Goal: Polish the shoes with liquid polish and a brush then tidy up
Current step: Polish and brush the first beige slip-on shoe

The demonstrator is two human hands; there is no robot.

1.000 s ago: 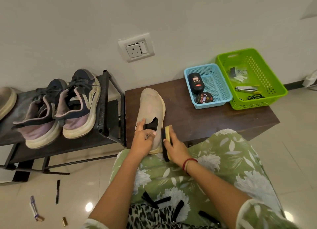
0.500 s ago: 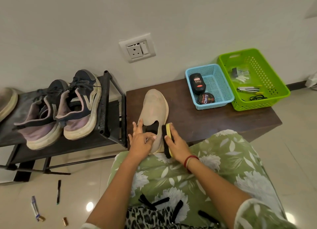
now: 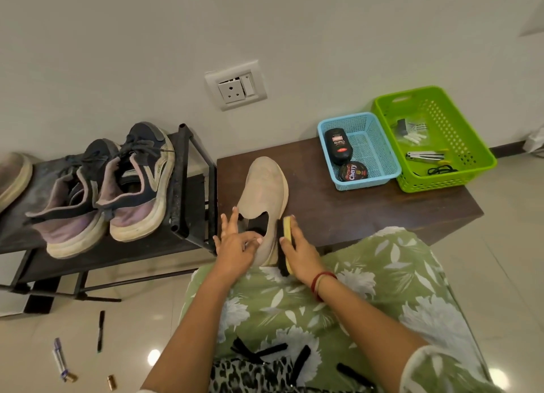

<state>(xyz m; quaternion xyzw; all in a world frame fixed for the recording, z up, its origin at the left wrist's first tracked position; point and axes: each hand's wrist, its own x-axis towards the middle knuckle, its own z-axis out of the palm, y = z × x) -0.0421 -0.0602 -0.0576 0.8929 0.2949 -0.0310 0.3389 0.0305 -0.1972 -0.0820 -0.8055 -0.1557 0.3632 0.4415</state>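
Observation:
A beige slip-on shoe point(image 3: 266, 186) lies on the dark wooden bench point(image 3: 353, 210), toe pointing to the wall. My left hand point(image 3: 235, 242) steadies its heel from the left, fingers spread and thumb over the collar. My right hand point(image 3: 297, 251) grips a yellow-backed brush point(image 3: 286, 245) with black bristles, pressed against the shoe's right heel side. A black liquid polish bottle point(image 3: 338, 145) and a round polish tin point(image 3: 352, 172) lie in the blue basket point(image 3: 382, 145).
A green basket point(image 3: 471, 145) with small tools stands at the bench's right end. To the left, a black metal rack point(image 3: 182, 186) holds a pair of navy and purple sneakers point(image 3: 112, 192). Pens and small items point(image 3: 100, 331) lie on the tiled floor.
The brush has slid slightly along the shoe's right side near the heel. My left hand's fingers have spread wider on the shoe's left side.

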